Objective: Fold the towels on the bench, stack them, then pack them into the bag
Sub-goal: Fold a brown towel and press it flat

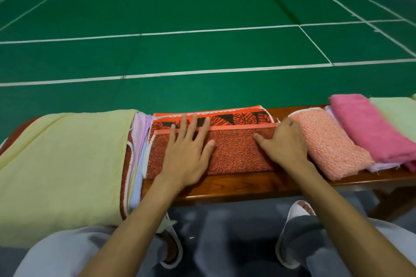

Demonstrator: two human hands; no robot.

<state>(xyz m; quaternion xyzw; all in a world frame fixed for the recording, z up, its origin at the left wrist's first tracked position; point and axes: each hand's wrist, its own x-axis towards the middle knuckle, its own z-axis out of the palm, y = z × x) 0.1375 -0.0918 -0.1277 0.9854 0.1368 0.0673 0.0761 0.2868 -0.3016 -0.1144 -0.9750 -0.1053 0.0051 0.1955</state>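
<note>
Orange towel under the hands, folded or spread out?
Folded: orange towel has a top layer over its patterned part; left hand, right hand rest on it.

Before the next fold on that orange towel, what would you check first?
1. The orange towel lies flat on the bench: ok.
2. The left hand presses it down, fingers straight: ok.
3. The right hand holds the towel's right edge: cannot tell; its fingers curl there.
4. The layers line up: not ok; a patterned strip shows beyond the top layer.
5. The peach towel and the pink towel lie folded on the right: ok.
</note>
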